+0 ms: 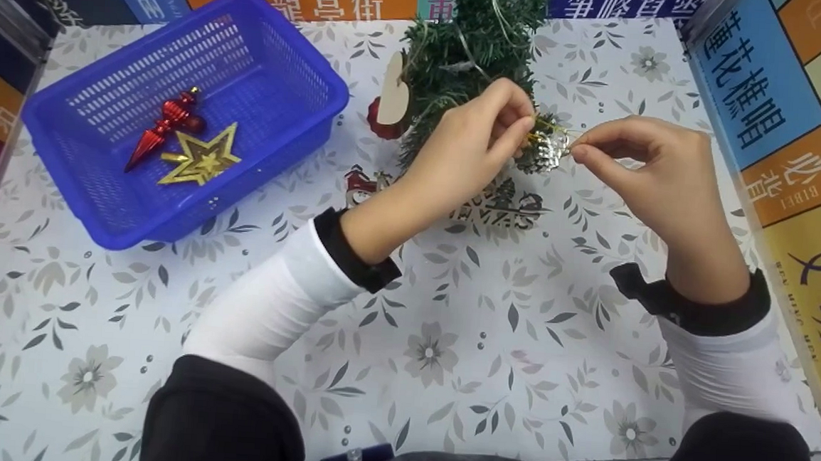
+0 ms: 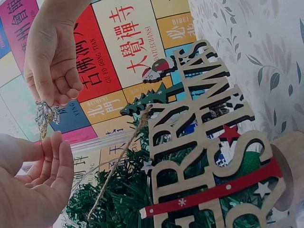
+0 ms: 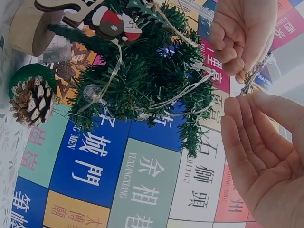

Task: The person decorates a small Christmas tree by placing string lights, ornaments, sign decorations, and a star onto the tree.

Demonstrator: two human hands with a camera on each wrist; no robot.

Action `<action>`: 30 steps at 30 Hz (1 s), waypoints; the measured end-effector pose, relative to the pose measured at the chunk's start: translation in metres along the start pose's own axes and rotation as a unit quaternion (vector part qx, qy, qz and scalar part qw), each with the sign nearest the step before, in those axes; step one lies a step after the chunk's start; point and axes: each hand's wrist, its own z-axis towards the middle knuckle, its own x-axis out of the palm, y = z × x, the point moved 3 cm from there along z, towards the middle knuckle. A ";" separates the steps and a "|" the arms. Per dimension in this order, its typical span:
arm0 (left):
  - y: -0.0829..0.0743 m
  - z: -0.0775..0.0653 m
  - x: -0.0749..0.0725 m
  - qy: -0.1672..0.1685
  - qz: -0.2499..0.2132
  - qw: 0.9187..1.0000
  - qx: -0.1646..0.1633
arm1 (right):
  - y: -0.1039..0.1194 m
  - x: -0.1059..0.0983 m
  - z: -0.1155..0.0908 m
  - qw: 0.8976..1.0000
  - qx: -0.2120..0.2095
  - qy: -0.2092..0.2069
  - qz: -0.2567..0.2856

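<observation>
Over the right side of a small artificial Christmas tree (image 1: 463,63), both hands meet at a shiny silver ornament (image 1: 552,152) with a gold string. My left hand (image 1: 469,141) pinches the gold string on the ornament's left, fingers bent inward. From the right, my right hand (image 1: 660,167) pinches at the ornament's other edge between thumb and forefinger. The ornament's exact shape is too small to make out. A wooden Merry Christmas sign (image 2: 204,123) with a twine loop hangs on the tree, close to the left wrist. Clear string lights (image 3: 156,111) wind through the branches.
To the left stands a blue plastic basket (image 1: 300,60) holding a gold star (image 1: 205,157) and a red spire-shaped ornament (image 1: 167,126). A pinecone (image 3: 33,102) sits low by the tree. Panels printed with characters (image 1: 754,95) border the floral-patterned table (image 1: 386,393).
</observation>
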 end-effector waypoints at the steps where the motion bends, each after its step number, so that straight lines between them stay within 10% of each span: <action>1: 0.001 0.000 0.000 0.001 0.006 1.000 0.004 | 0.000 0.000 0.000 1.000 0.001 -0.003 0.003; 14: 0.003 -0.005 0.000 0.067 0.057 0.996 0.020 | -0.001 0.000 0.001 1.000 -0.006 -0.027 0.003; 30: -0.002 -0.006 -0.003 0.028 -0.026 0.998 0.044 | -0.003 0.014 0.000 0.999 -0.016 0.038 0.028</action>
